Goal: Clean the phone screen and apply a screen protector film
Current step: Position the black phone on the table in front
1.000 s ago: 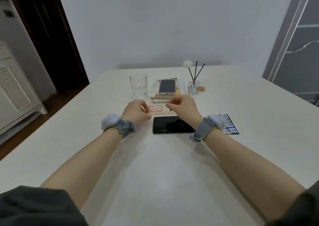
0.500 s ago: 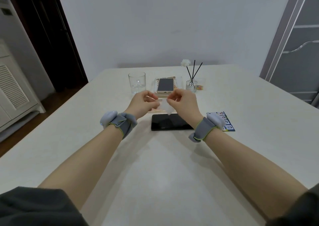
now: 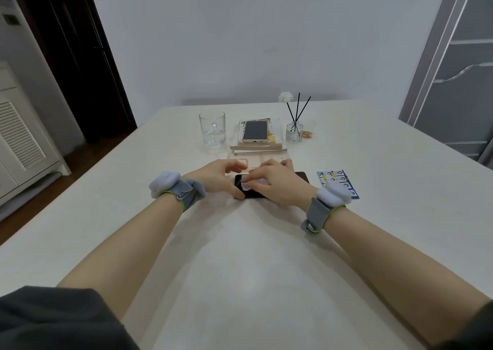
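A black phone (image 3: 301, 175) lies flat, screen up, on the white table (image 3: 240, 256), mostly covered by both hands. My right hand (image 3: 274, 182) presses a small white wipe (image 3: 246, 186) onto the screen with its fingers extended. My left hand (image 3: 216, 177) rests at the phone's left end, thumb against the near corner, fingers spread over the far edge. Just behind the phone lies a pale packet with pink print (image 3: 256, 160), partly hidden by my fingers.
A glass mug (image 3: 212, 128) stands at the back, beside a second phone (image 3: 255, 131) on stacked books (image 3: 260, 146). A reed diffuser (image 3: 294, 132) stands to their right. A blue instruction card (image 3: 337, 180) lies right of the black phone.
Both hands came down from holding the wipe in the air above the phone. The right hand now holds the wipe flat on the screen and the left hand steadies the phone.
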The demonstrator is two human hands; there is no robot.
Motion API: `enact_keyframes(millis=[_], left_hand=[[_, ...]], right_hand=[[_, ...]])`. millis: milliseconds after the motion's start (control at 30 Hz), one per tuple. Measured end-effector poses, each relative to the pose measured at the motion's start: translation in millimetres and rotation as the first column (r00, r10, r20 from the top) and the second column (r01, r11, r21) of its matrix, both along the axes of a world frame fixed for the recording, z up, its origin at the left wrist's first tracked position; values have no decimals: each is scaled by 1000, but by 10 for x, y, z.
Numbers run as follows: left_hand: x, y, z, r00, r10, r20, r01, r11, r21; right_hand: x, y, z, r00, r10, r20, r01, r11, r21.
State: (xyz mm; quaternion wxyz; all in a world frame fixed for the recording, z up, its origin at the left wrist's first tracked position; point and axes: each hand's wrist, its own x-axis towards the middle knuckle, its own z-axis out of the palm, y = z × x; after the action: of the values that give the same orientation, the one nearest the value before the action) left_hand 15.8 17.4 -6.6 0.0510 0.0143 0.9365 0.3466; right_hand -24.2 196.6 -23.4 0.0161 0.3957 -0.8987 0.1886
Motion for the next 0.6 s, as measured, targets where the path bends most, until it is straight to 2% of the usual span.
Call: enact_keyframes(millis=[100,233,333,500,600], left_hand=[[-18,-14,-23,1000,19,18,-19,1000,0],[-31,-18,-37,999,48,15,-49,999,17],[-36,-14,-43,998,58,22,-59,998,21],[-24,-4,-33,997,63,34,-64,998,20],[-18,-13,-40,997,67,29,-67,998,16]], right_hand=[[49,40,-48,998,27,-54,-18,986,169],[175,47,-142,998,69,-6,-65,961,269],[205,74,-169,997,75,30,-80,959,274],[178,-71,-106,1000,5,11,-7,963,270],[213,-130,-104,998,60,1,-59,968,244]])
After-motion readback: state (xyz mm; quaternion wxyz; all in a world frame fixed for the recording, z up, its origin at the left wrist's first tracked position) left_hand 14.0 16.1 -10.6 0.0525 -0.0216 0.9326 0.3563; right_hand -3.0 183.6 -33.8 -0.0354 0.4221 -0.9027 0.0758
